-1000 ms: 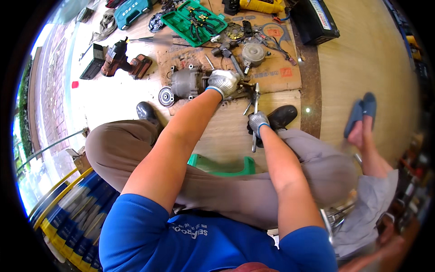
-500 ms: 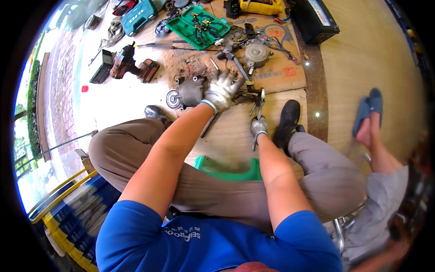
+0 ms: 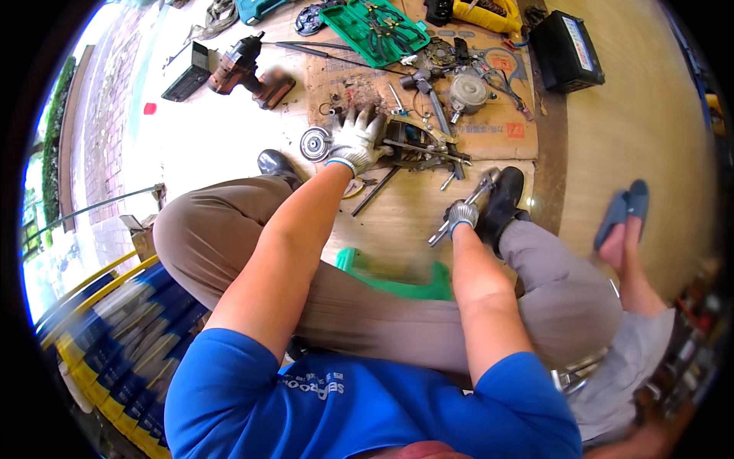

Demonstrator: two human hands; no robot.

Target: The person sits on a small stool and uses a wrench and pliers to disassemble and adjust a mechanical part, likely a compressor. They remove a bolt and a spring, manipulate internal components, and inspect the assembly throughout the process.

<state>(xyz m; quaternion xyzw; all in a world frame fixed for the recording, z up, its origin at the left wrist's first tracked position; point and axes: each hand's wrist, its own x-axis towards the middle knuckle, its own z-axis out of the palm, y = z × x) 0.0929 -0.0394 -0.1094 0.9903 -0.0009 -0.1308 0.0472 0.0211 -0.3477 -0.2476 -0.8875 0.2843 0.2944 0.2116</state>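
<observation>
My left hand (image 3: 356, 142), in a grey-white work glove, lies with fingers stretched and spread on a greasy round motor-like machine part, hiding most of its body. At that part's left end shows a ringed metal pulley (image 3: 315, 144). To the hand's right is the dark, open-looking end (image 3: 413, 139), with metal rods across it. My right hand (image 3: 462, 215), gloved too, is closed around a silver wrench (image 3: 482, 188), held slanting beside my right shoe and apart from the machine part.
Cardboard (image 3: 489, 141) under the work carries a mallet-like tool (image 3: 436, 103), a round metal housing (image 3: 468, 93) and a green tool case (image 3: 375, 34). A cordless impact driver (image 3: 245, 69) lies left, a black battery (image 3: 566, 52) far right. Another person's slippered feet (image 3: 623, 214) are at right.
My right hand has drawn the wrench away from the machine part, to the right. My left hand has slid left over the part, toward the pulley. The whole view has shifted.
</observation>
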